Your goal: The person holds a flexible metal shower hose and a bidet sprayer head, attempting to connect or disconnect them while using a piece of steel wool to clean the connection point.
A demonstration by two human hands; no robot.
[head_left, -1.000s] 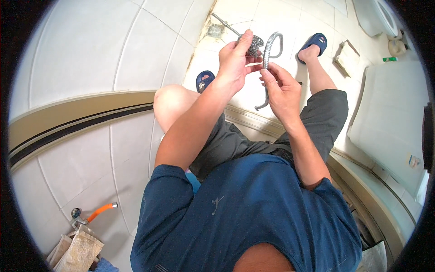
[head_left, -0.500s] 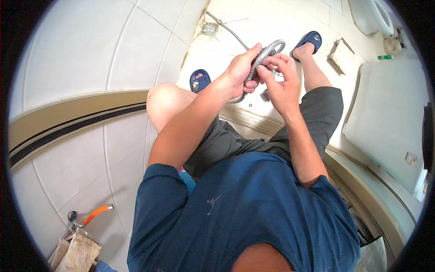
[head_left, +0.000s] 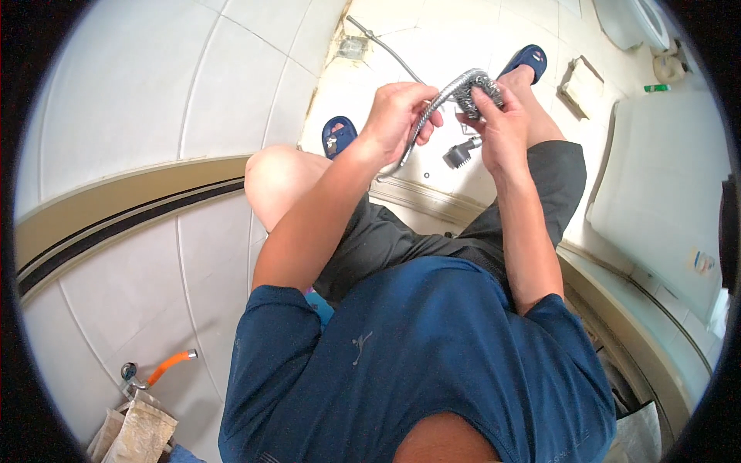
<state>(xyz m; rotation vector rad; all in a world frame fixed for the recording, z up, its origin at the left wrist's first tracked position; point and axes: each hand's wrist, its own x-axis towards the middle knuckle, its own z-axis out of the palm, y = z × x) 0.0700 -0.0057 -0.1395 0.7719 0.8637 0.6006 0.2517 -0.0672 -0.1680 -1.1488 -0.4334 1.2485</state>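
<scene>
A grey metal shower hose curves up in front of me, its upper bend over the floor and its lower part hanging near my knees. My left hand has its fingers wrapped round the hose at mid-length. In my right hand is a silvery steel wool scourer, pinched by thumb and fingers and held against the hose's upper bend. A thinner stretch of hose runs off along the floor to the far left. Below my right hand, a dark brush head with short bristles lies on the floor.
A floor drain sits by the tiled wall at left. My feet wear blue slippers. A rectangular pale object lies beyond the right foot, near a white appliance. An orange hose hangs from a tap at lower left.
My right hand has shifted right, bringing the scourer into plain sight at the hose's bend. My left hand has moved slightly left, and the brush head on the floor shows more fully.
</scene>
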